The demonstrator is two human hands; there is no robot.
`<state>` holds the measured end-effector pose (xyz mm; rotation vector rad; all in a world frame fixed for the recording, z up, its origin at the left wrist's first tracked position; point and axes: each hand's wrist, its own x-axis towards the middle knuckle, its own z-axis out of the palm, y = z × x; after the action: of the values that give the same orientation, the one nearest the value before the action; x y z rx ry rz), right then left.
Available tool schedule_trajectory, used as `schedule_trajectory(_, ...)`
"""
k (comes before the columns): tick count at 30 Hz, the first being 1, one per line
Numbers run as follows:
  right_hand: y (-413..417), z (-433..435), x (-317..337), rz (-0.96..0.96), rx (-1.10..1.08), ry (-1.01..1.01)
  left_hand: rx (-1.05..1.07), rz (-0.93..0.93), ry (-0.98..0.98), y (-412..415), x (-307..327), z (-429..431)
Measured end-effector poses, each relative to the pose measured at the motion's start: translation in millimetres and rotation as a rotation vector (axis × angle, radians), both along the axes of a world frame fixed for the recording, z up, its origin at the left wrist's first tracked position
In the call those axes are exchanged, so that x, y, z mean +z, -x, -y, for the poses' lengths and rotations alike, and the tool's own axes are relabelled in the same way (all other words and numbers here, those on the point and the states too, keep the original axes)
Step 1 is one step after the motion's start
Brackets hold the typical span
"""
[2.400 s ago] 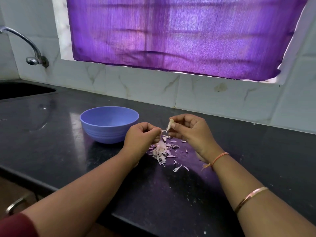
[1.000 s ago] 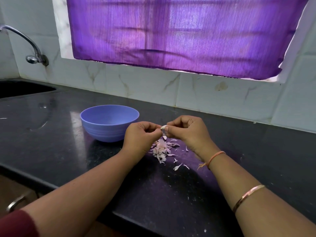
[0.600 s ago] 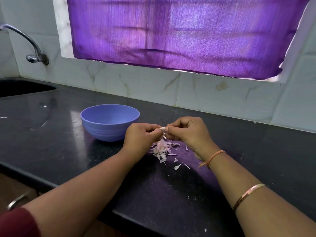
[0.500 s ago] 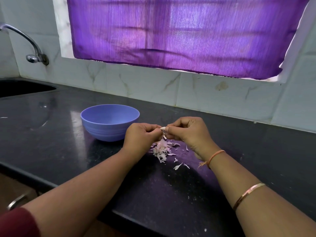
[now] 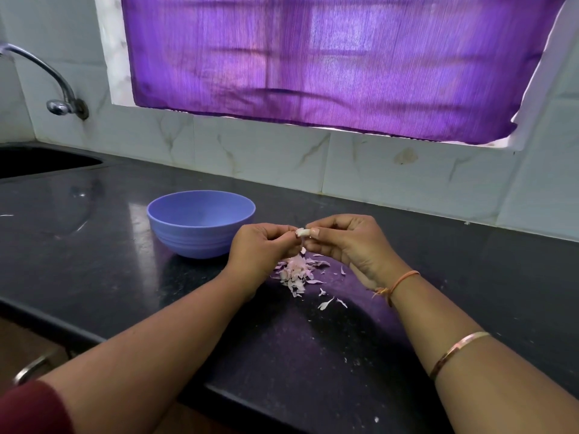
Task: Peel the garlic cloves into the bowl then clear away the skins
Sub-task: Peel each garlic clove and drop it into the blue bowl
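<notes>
Pinching one garlic clove [image 5: 301, 232] between both hands, above the counter. My left hand [image 5: 261, 249]: fingers curled, thumb and fingertip closed on the clove's left end. My right hand [image 5: 347, 242]: curled the same way, thumb and forefinger nipping the right end.

Clove: only a short stub shows between my fingertips. It is pale, whitish and lies roughly level. Whether any skin clings to it, I cannot tell.

Skins [image 5: 296, 272]: a loose heap of pinkish-white flakes on the counter, directly under my hands. A few slivers lie scattered nearer me and to the right.

Bowl [image 5: 200, 227]: blue-violet, round, upright, just left of my left hand. Its near wall hides its floor.

Counter [image 5: 94, 261]: black polished stone, glossy and speckled, with fine white crumbs toward the near edge. A purple tint falls across it in front of me. A dark sink [image 5: 47, 161] is sunk into it at far left, with a curved metal tap [image 5: 59, 89] on the wall above. Pale marbled tiles [image 5: 266, 158] run along the back. A purple curtain [image 5: 329, 57] covers the window, with light showing through.

On my right forearm are an orange thread [image 5: 402, 278] at the wrist and a copper-coloured bangle [image 5: 457, 350] further up. A dark red sleeve [image 5: 31, 408] shows at lower left.

Clove relative to grip: it bridges the gap between my two hands, gripped at each end. It sits over the heap and right of the bowl.
</notes>
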<state>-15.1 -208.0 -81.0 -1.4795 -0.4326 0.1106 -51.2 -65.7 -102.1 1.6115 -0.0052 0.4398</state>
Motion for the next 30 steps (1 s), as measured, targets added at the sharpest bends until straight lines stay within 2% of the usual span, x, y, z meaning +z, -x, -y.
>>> schedule_trajectory(3,0.2,1.1,2.0,-0.007,0.050,-0.039,0.034,-0.015,0.046,-3.4,-1.3,-0.7)
schedule_trajectory(11,5.8,3.6,2.7,-0.096,0.191,-0.021,0.097,0.002,-0.042,-5.3,-4.8,-2.0)
schedule_trajectory(19,5.4,3.5,2.8,-0.172,0.190,-0.040,0.104,0.040,-0.062,-5.4,-4.1,-1.5)
schedule_trajectory(22,4.6,1.0,1.9,-0.141,0.158,0.015,0.108,0.060,-0.076,-5.2,-4.5,-2.1)
schedule_trajectory(26,3.7,1.4,1.9,-0.128,0.107,0.109,0.108,0.057,0.007,-8.5,-4.8,-3.1)
schedule_trajectory(30,1.7,4.5,1.4,-0.155,0.098,0.098,0.106,0.052,0.016,-10.7,-5.7,-3.3)
